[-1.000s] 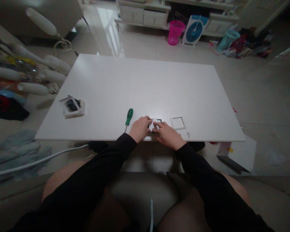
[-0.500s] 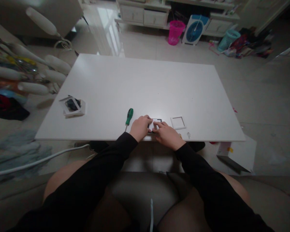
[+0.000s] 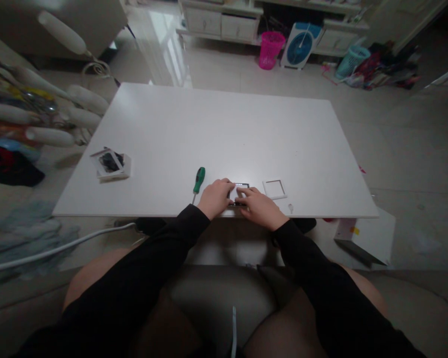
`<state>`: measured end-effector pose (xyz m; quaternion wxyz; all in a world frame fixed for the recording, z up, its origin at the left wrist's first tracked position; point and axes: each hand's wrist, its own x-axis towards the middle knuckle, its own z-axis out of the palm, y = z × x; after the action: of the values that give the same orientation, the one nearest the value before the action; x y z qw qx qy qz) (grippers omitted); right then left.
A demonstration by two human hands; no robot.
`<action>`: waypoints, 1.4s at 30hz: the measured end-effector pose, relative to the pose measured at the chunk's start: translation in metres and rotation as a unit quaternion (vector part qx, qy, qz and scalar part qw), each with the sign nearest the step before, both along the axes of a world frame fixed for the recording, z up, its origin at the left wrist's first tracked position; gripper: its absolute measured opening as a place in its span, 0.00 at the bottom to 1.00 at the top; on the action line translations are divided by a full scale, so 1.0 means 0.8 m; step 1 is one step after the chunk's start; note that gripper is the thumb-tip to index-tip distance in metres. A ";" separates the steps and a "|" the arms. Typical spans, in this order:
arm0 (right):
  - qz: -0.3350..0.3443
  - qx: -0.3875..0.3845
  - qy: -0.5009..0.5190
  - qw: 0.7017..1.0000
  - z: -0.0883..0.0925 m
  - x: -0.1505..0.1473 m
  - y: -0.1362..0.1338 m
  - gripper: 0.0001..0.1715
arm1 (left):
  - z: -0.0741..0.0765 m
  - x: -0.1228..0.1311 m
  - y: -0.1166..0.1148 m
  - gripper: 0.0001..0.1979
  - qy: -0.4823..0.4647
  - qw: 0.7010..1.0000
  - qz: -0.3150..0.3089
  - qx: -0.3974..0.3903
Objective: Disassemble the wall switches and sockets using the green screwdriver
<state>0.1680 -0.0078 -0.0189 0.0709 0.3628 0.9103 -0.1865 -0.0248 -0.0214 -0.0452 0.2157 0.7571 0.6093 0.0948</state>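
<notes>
Close to the table's front edge lies a small square white plate with dark edges (image 3: 241, 186), partly covered by my fingers. My left hand (image 3: 217, 197) grips its left side, fingers bent and thumb low. On the right side, my right hand (image 3: 260, 206) is closed on the same piece, its fingertips reaching over the white face. A white square frame (image 3: 275, 189) lies flat just to the right. To the left of my left hand rests a screwdriver with a green handle (image 3: 199, 180), its shaft pointing toward me. A small clear piece (image 3: 290, 208) sits by the edge.
An open white box (image 3: 114, 169) with dark contents stands at the left of the white table (image 3: 216, 119). A white cable (image 3: 59, 253) runs at lower left. Beyond the table are a pink basket (image 3: 271, 49), a blue fan (image 3: 300, 45) and a teal basket (image 3: 353, 60).
Both hands stay on the plate, with only slight shifts of the fingers. The whole view has moved a very little; the things on the table lie as before.
</notes>
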 end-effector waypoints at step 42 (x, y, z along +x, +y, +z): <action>-0.001 0.021 -0.049 0.999 0.006 -0.006 -0.003 0.22 | -0.003 -0.003 0.006 0.10 -0.017 1.000 0.024 -0.004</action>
<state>0.1630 -0.0103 -0.0144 0.1073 0.3737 0.9091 -0.1493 -0.0269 -0.0163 -0.0473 0.2271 0.7399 0.6236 0.1101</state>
